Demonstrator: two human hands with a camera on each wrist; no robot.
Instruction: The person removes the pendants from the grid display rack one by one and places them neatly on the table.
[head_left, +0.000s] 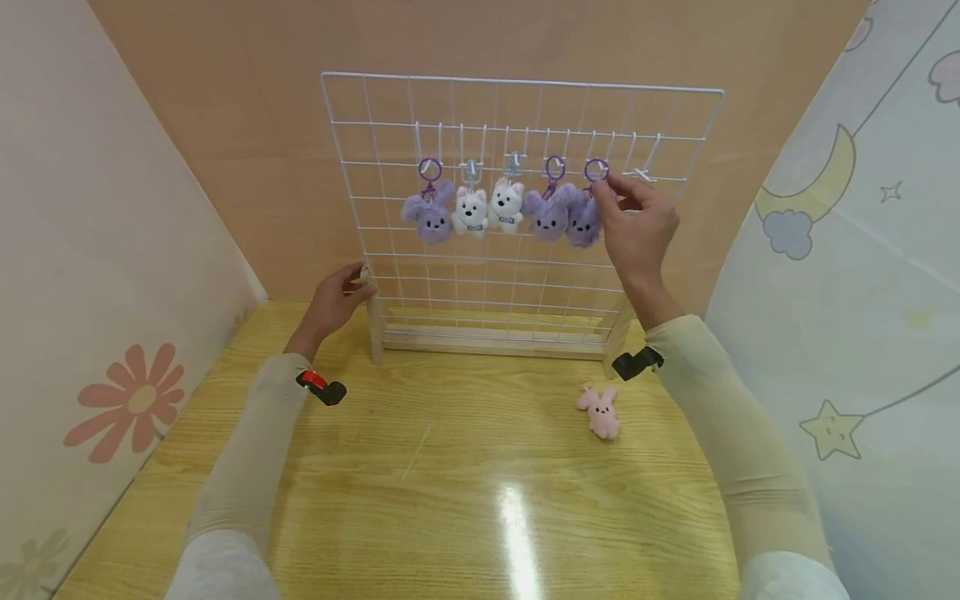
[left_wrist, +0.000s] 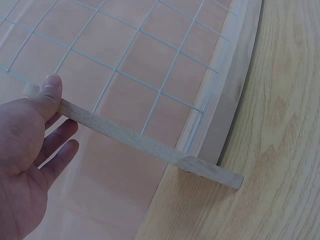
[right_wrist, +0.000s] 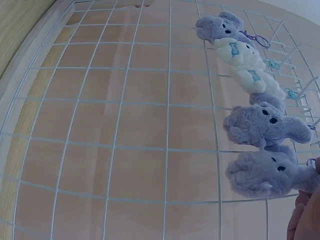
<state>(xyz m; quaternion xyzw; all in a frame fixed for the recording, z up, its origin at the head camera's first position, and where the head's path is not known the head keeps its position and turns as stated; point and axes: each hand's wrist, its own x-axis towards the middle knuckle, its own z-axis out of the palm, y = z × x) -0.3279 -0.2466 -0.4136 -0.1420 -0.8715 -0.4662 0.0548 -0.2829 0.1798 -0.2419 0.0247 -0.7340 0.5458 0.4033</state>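
My right hand [head_left: 641, 227] pinches the upper part of the rightmost purple bunny keychain [head_left: 582, 223], just below its purple ring [head_left: 596, 170], at a hook of the white wire rack [head_left: 480, 283]. In the right wrist view only part of that hand [right_wrist: 306, 212] shows, beside the purple plush [right_wrist: 262, 174]. My left hand [head_left: 337, 298] holds the rack's left wooden post [head_left: 376, 329]; in the left wrist view its thumb lies over the top of the post [left_wrist: 135, 139]. Another purple bunny keychain [head_left: 549, 218] hangs directly left of the held one.
Farther left hang two white dog keychains [head_left: 471, 212] and one more purple bunny keychain [head_left: 435, 218]. A pink bunny keychain [head_left: 602, 413] lies on the wooden table [head_left: 420, 500], in front of the rack's right foot. Vacant hooks [head_left: 641, 174] stick out at the right.
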